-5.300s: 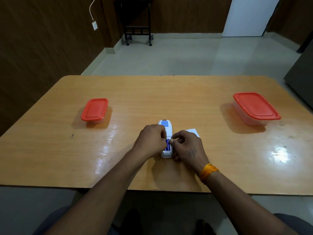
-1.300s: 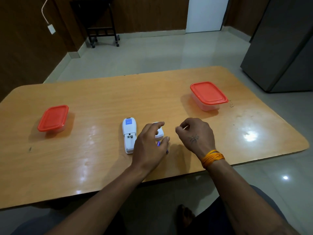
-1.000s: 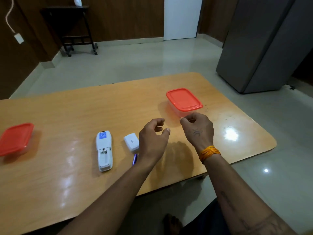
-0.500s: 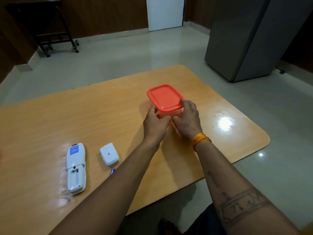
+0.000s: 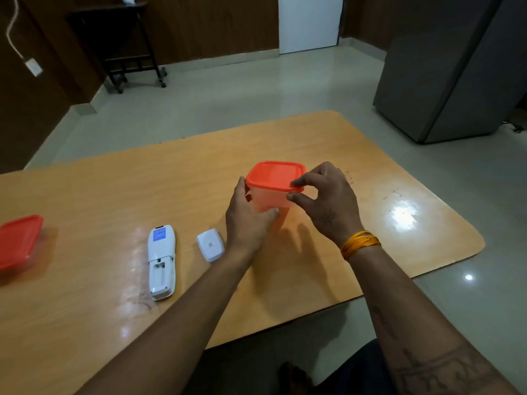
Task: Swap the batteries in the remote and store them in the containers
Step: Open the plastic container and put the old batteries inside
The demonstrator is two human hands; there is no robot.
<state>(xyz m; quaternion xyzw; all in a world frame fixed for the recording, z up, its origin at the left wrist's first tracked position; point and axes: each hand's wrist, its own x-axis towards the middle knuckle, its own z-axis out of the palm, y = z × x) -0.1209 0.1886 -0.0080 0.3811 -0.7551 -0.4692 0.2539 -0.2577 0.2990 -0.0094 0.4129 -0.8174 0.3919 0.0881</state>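
Here the container [image 5: 271, 195], a clear tub under an orange lid [image 5: 273, 174], sits on the tabletop [image 5: 114, 189] between both hands. The left hand [image 5: 248, 220] grips its near wall; the right hand [image 5: 328, 203] pinches the lid's corner, fingers [image 5: 299, 183] above and thumb below. It looks light, thin and flexible, so peeling from that corner while steadying the base should suit. The remote [image 5: 161, 262] lies well left of the fingers.
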